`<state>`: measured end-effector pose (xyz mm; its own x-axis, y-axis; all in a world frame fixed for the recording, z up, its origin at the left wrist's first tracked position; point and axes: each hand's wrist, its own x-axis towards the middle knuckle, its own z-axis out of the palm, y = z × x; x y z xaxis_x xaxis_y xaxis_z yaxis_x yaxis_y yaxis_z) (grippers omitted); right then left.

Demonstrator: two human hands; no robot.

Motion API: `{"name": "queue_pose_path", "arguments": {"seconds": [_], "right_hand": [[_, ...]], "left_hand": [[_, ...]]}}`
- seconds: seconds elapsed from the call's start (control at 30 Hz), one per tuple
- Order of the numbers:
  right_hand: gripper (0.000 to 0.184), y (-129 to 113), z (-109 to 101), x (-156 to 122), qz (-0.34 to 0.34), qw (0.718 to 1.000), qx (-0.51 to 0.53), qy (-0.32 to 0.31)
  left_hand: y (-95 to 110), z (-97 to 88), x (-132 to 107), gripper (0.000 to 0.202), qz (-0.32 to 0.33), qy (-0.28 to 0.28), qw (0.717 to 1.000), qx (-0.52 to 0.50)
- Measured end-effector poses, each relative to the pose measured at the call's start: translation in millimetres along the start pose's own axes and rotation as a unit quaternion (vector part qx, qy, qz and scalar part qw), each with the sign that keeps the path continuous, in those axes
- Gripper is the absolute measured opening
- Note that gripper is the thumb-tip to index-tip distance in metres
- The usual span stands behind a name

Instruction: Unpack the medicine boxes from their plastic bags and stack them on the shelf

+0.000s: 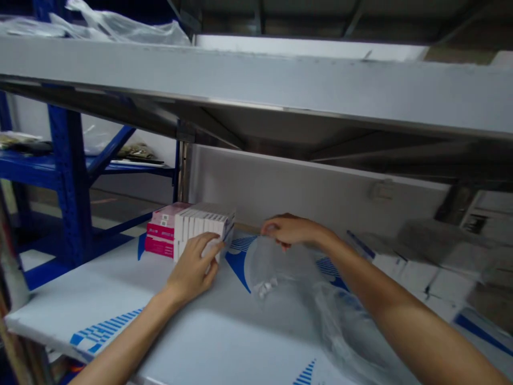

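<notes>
A row of slim white boxes stands on the white shelf board, beside stacked pink-and-white boxes. My left hand is in front of the white boxes, fingers bent but apart near their faces; whether it touches them is hard to tell. To the right, my right hand has its fingers curled down at the upper edge of a clear plastic bag, which it appears to pinch. Small white pieces show in or under the bag, too blurred to name.
A thick upper shelf edge hangs low over the work area. More white boxes, partly under plastic, sit on the right. A blue rack post rises at left. Crumpled clear plastic spreads below my right forearm.
</notes>
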<state>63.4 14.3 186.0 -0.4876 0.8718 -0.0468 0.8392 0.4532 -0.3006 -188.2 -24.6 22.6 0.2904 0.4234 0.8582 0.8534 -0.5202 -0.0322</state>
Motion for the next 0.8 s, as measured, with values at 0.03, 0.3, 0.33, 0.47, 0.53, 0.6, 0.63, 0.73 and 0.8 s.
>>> {"name": "queue_pose_path", "arguments": {"seconds": [0.03, 0.3, 0.33, 0.47, 0.53, 0.6, 0.63, 0.73, 0.8], "right_hand": [[0.036, 14, -2, -19, -0.051, 0.998, -0.023, -0.039], [0.045, 104, 24, -99, -0.144, 0.986, -0.056, -0.069], [0.031, 109, 26, -101, -0.141, 0.989, -0.026, -0.049], [0.017, 124, 23, -105, -0.096, 0.962, 0.248, 0.060], [0.024, 130, 18, -107, -0.070, 0.910, 0.376, 0.162], [0.025, 137, 13, -108, -0.058, 0.848, 0.462, 0.254], [0.024, 141, 12, -108, -0.057, 0.816, 0.496, 0.290], [0.026, 156, 10, -105, -0.058, 0.722, 0.584, 0.367], [0.030, 167, 12, -103, -0.047, 0.669, 0.625, 0.399]], "left_hand": [[10, 0.6, 3, 0.034, 0.032, -0.045, 0.998, -0.029], [115, 22.3, 52, 0.018, 0.058, -0.326, 0.891, -0.311], [125, 25.6, 58, 0.015, 0.041, -0.338, 0.873, -0.349], [151, 37.5, 76, 0.043, -0.013, -0.329, 0.843, -0.425], [156, 43.4, 83, 0.047, -0.026, -0.302, 0.842, -0.446], [157, 49.4, 89, 0.041, -0.041, -0.266, 0.838, -0.474], [157, 52.1, 93, 0.036, -0.050, -0.249, 0.832, -0.493], [154, 57.1, 103, 0.029, -0.081, -0.232, 0.800, -0.548], [150, 57.5, 110, 0.029, -0.089, -0.249, 0.785, -0.560]]}}
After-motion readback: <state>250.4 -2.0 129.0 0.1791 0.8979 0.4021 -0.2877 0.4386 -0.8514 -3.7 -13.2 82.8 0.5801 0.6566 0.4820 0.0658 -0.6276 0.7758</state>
